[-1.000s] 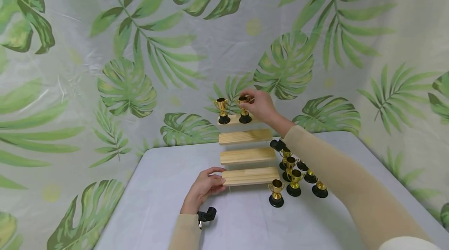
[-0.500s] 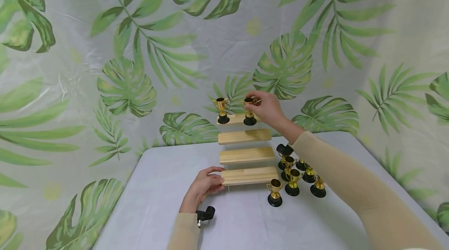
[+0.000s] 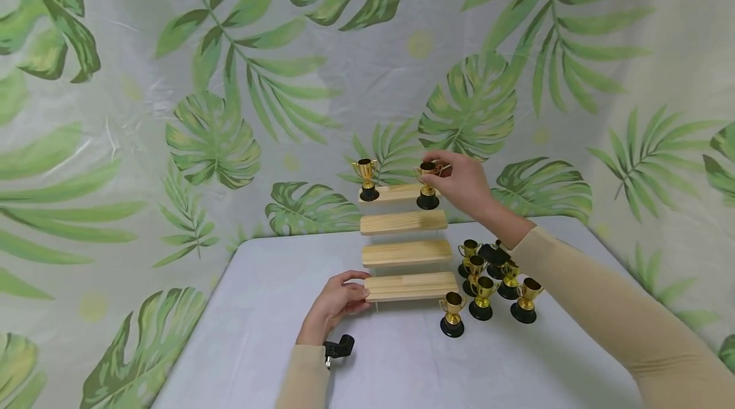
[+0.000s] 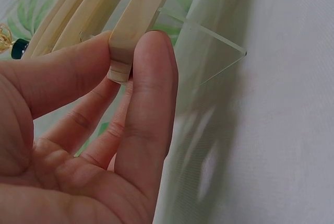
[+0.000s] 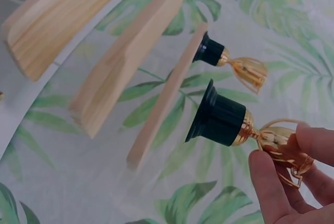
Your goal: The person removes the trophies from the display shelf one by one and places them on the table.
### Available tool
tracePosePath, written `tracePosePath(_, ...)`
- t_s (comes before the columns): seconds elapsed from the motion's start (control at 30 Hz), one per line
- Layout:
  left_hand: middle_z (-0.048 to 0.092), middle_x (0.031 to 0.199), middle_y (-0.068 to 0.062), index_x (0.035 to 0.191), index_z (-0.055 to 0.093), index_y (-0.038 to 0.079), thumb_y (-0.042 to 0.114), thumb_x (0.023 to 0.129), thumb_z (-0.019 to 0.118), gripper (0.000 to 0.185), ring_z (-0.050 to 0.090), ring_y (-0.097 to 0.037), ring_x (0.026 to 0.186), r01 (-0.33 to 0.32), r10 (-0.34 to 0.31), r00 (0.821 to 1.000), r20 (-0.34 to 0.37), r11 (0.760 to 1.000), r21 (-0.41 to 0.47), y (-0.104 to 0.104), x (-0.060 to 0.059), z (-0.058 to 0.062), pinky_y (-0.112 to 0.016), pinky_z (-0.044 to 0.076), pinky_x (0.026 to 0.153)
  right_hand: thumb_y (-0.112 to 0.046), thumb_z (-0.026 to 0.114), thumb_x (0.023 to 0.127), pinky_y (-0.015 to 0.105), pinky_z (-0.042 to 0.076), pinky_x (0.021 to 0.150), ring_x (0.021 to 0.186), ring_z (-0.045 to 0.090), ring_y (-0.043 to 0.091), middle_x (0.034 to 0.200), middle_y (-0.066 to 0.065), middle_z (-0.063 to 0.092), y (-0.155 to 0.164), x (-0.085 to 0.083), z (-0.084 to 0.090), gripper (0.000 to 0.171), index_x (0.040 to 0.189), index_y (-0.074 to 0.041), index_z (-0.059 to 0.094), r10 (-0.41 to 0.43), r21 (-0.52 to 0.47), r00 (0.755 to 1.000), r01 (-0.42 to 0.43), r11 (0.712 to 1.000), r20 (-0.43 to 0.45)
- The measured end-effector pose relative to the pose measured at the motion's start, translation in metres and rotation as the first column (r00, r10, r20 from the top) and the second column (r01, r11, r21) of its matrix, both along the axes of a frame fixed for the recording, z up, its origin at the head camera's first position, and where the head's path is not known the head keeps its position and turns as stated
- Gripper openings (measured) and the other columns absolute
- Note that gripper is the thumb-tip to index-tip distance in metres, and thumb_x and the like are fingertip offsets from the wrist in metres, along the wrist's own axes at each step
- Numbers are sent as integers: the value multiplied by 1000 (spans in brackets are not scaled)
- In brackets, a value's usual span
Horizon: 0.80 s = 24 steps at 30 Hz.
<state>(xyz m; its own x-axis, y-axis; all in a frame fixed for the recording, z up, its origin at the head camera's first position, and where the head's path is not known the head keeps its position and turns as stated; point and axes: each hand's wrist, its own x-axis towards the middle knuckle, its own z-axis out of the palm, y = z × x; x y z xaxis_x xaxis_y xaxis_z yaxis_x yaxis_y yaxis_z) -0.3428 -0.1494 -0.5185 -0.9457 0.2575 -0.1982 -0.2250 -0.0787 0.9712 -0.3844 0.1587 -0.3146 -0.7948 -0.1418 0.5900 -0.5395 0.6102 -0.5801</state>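
Note:
My left hand (image 3: 335,304) pinches the left end of the lowest wooden board (image 3: 409,286) of a stepped display stand. In the left wrist view, thumb and forefinger press that board end (image 4: 136,18) from both sides. At the top step, my right hand (image 3: 462,184) holds a small gold trophy cup (image 3: 427,200) by its bowl and handles, near the right end of the top board (image 3: 396,193). The right wrist view shows this trophy's black base (image 5: 222,120) a little apart from the board. Another trophy (image 3: 367,182) stands upright on the top board's left end.
Several more gold trophies (image 3: 482,297) with black bases stand grouped on the white-covered table (image 3: 258,307), right of the stand. The nearest one (image 3: 452,316) is close to the lowest board's right corner. A leaf-patterned curtain (image 3: 230,109) hangs behind.
My right hand has carried its trophy rightward along the top board, away from the standing trophy, to the board's right end. My left hand keeps its grip on the lowest board.

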Motion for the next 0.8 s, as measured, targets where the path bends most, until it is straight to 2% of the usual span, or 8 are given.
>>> tracePosePath(0.47,66,92,-13,129,61,-2,-6,88,71,42,70,-19,73,3,-3,1000,0,1000,1,0,-1,-1,-33,61,69,-19,82,87,42,58,70,83,70,23,103,6,70,24,24,-6,34,119,-18,71,7,2,1000,-7,1000,-1)
tracePosePath(0.8,65,90,-12,128,62,-1,-5,87,72,42,70,-19,73,-2,3,1000,-7,1000,6,-1,-1,0,-33,61,69,-18,79,89,42,56,69,83,69,20,101,2,70,42,45,-13,33,120,-18,69,-15,72,1000,16,997,-9)
